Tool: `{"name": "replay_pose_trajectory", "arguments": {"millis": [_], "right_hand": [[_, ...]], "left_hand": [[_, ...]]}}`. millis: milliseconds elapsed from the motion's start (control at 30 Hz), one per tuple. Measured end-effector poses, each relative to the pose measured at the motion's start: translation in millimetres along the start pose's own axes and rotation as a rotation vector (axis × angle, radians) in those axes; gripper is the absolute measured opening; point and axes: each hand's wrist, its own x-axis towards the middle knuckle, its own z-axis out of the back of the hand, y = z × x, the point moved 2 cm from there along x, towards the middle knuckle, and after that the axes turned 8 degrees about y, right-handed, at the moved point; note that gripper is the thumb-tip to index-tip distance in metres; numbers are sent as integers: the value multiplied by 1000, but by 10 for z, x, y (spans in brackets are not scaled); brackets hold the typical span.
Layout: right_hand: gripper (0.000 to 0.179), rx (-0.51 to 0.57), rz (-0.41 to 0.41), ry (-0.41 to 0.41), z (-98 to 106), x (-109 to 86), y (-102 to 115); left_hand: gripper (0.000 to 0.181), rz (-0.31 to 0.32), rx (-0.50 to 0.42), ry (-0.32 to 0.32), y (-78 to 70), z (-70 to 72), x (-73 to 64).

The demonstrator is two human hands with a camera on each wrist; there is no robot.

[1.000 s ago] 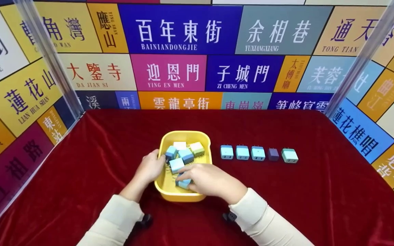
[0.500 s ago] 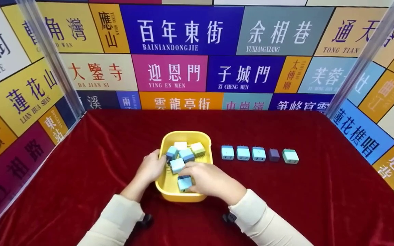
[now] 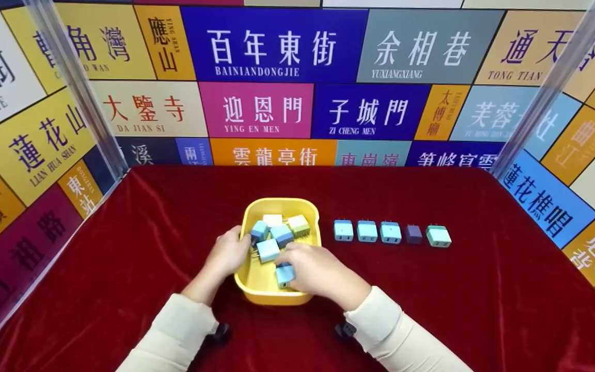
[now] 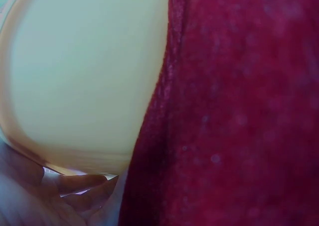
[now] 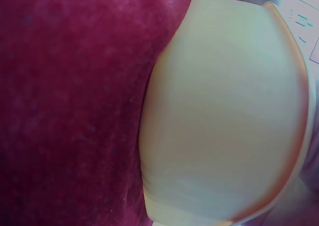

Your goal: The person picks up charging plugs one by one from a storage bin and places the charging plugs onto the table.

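A yellow plastic basin point(image 3: 277, 298) sits on the red cloth with several plug chargers inside, light blue, white and yellow-green, some showing metal prongs. My left hand point(image 3: 228, 251) holds the basin's left rim; in the left wrist view its fingers point(image 4: 79, 198) lie by the basin's wall point(image 4: 84, 81). My right hand point(image 3: 315, 268) reaches over the right rim and holds a blue charger point(image 3: 284, 278) near the basin's front end, partly hidden by the fingers. A pale blue charger point(image 3: 268, 250) lies just behind it. The right wrist view mostly shows the basin's outer wall point(image 5: 224, 111).
Right of the basin several chargers stand in a row: light blue ones point(image 3: 367, 231), a small dark purple one point(image 3: 413, 234) and a mint green one point(image 3: 438, 236). Red velvet cloth point(image 3: 483, 310) covers the table. A wall of colourful signs point(image 3: 271, 44) stands behind.
The blue charger in my right hand has turned and shifted slightly right within the basin. My left hand and the row of chargers have stayed put.
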Motion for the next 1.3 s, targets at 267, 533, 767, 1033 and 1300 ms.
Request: {"name": "replay_pose_trajectory", "arguments": {"millis": [267, 533, 767, 1033, 1300], "right_hand": [[38, 1, 8, 0, -8, 5, -6], [33, 11, 36, 1, 22, 3, -14], [35, -33, 85, -40, 52, -12, -17], [38, -62, 146, -112, 74, -34, -21], [35, -19, 140, -101, 191, -78, -39]], "left_hand": [[39, 65, -32, 30, -350, 113, -264], [40, 67, -30, 31, -365, 109, -257], [40, 81, -34, 33, -350, 104, -254], [41, 78, -24, 35, -346, 103, -255], [40, 67, -10, 19, -333, 103, -243]]}}
